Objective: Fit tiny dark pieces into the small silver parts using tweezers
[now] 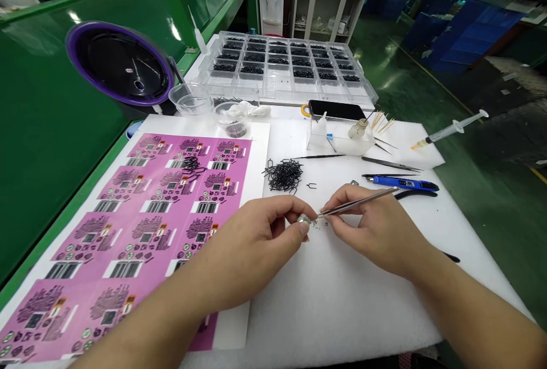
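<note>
My left hand [260, 232] pinches a small silvery round part [303, 220] between thumb and fingers, just above the white foam mat [342, 300]. My right hand [367, 226] grips metal tweezers [359, 201] whose tips point left at the silvery part. Tiny black bits lie on the mat right under the tweezer tips. A heap of small black wire clips [282, 175] sits on the mat just beyond my hands, with one loose clip [311, 186] beside it.
A pink printed label sheet [141, 215] covers the left. Behind are a clear compartment box of black parts [286, 64], two small clear cups [190, 101], a purple-rimmed round device [119, 64], blue-handled cutters [401, 184], more tweezers [391, 164], a syringe [453, 128] and a phone [337, 110].
</note>
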Action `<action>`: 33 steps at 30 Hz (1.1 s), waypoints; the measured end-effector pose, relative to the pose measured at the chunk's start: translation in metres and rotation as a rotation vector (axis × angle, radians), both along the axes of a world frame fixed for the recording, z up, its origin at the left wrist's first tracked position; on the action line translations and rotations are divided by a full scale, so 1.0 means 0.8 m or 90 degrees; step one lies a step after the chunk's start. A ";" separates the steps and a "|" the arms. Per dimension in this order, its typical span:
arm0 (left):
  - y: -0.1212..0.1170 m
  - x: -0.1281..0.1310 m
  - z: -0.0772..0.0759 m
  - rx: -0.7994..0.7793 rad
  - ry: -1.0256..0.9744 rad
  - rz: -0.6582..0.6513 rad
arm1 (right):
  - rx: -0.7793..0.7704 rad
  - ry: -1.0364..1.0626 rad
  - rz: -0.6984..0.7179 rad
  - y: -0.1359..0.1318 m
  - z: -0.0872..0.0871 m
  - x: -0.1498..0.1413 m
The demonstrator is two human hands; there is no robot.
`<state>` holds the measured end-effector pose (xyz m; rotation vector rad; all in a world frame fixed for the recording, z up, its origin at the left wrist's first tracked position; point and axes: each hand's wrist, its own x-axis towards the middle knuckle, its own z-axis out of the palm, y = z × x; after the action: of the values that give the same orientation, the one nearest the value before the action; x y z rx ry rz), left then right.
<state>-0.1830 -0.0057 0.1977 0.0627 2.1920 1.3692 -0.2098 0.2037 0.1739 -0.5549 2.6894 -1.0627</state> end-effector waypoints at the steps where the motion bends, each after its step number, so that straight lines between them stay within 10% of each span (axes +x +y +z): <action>1: 0.000 0.000 0.000 0.002 -0.003 0.001 | 0.005 0.001 0.002 0.000 0.001 0.000; 33: -0.001 0.002 0.000 -0.049 0.012 -0.002 | 0.033 0.013 -0.005 -0.003 -0.001 0.000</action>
<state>-0.1813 -0.0068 0.1978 0.0504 2.2567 1.2863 -0.2098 0.2016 0.1728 -0.5485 2.7308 -0.9910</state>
